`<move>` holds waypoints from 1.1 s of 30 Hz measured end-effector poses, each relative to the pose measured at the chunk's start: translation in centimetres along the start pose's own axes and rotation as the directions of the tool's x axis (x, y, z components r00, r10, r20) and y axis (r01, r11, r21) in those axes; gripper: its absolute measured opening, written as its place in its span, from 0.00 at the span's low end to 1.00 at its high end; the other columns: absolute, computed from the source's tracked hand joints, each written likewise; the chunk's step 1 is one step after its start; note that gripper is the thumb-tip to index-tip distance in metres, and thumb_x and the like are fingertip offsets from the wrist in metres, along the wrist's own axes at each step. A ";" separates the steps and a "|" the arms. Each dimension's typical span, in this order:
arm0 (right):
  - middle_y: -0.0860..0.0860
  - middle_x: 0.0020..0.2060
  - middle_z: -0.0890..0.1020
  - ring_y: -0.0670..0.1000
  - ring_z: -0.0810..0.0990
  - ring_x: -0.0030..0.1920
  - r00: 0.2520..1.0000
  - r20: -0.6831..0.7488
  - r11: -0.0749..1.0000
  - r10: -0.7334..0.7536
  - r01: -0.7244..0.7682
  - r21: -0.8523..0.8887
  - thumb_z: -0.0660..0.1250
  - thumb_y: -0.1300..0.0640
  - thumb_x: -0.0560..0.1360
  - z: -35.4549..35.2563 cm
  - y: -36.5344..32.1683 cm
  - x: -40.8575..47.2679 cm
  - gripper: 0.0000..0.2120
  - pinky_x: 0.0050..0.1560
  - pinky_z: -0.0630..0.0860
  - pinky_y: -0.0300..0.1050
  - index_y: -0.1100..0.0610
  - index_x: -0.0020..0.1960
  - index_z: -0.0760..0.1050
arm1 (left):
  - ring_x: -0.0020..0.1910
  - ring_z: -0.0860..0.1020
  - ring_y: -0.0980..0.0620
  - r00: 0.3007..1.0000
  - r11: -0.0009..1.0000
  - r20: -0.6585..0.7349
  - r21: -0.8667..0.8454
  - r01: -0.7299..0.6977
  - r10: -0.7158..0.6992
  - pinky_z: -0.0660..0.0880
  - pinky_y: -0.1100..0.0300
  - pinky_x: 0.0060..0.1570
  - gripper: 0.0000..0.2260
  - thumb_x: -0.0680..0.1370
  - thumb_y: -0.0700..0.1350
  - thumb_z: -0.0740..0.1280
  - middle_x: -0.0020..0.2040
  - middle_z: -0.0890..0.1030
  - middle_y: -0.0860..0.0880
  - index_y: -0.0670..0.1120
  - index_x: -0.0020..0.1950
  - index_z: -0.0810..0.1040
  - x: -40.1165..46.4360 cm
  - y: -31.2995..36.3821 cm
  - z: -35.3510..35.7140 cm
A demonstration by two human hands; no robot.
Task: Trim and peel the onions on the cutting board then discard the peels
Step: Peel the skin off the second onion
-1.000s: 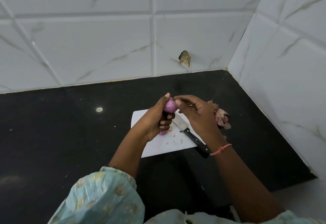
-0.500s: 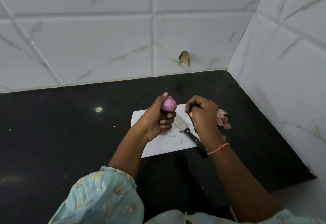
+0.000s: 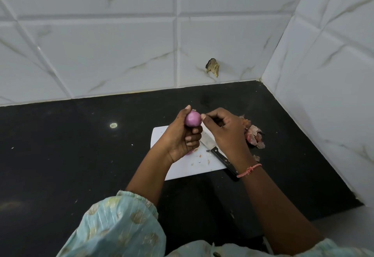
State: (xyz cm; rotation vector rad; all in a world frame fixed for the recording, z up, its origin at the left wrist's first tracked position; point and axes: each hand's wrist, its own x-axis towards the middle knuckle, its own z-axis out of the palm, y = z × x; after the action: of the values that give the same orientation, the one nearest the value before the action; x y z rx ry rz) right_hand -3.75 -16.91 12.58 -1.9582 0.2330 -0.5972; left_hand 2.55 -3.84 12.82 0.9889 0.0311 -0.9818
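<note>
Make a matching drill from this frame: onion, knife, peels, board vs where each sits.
Things:
1. onion
2. knife
3. peels
4. board

Places:
A. piled on the black counter, right of the board
B. lying on the board, handle toward the person
C. held up in the left hand
D. flat on the counter under both hands

Pairs: 1-C, 2-B, 3-A, 4-D

A black stone counter [image 3: 60,155] runs into a corner of white marbled wall tiles [image 3: 101,54], one tile chipped [image 3: 212,67].
</note>
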 end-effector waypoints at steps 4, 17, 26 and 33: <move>0.47 0.38 0.83 0.45 0.82 0.41 0.999 -0.041 0.999 0.029 -0.028 0.025 0.73 0.60 0.73 0.1 0.1 0.0 0.02 0.44 0.79 0.39 0.55 0.44 0.82 | 0.22 0.60 0.57 1.000 1.000 0.008 -0.021 0.006 -0.006 0.59 0.65 0.21 0.21 0.82 0.61 0.57 0.30 0.67 0.50 0.43 0.46 0.72 0.2 -0.3 -0.1; 0.41 0.36 0.78 0.40 0.75 0.37 0.991 0.062 0.982 0.122 -0.129 0.137 0.60 0.55 0.81 0.2 -0.8 0.0 0.10 0.39 0.71 0.33 0.57 0.48 0.78 | 0.22 0.61 0.57 0.998 0.989 0.064 -0.143 0.030 -0.021 0.60 0.66 0.22 0.23 0.82 0.61 0.58 0.32 0.66 0.49 0.43 0.43 0.74 0.4 -0.4 -0.1; 0.49 0.40 0.83 0.43 0.81 0.41 0.999 0.014 0.999 0.029 -0.029 0.025 0.73 0.57 0.74 0.3 -0.1 -0.1 0.06 0.42 0.76 0.33 0.60 0.48 0.82 | 0.22 0.62 0.57 0.999 0.993 0.038 -0.120 0.005 -0.001 0.60 0.66 0.23 0.24 0.83 0.61 0.57 0.30 0.68 0.49 0.42 0.42 0.74 0.2 -0.2 0.1; 0.47 0.37 0.81 0.44 0.79 0.39 0.998 -0.023 0.999 -0.052 0.052 0.008 0.71 0.63 0.74 0.2 0.0 0.1 0.03 0.42 0.75 0.35 0.58 0.43 0.82 | 0.22 0.61 0.58 0.997 0.988 0.081 -0.155 0.024 -0.011 0.60 0.66 0.22 0.23 0.82 0.61 0.57 0.30 0.67 0.50 0.42 0.43 0.74 0.2 -0.3 0.1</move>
State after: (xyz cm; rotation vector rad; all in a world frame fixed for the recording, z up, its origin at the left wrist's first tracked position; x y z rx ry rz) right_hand -3.61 -16.81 12.52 -1.9549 0.1942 -0.6540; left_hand 2.42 -4.14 12.56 0.8066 0.0490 -1.0185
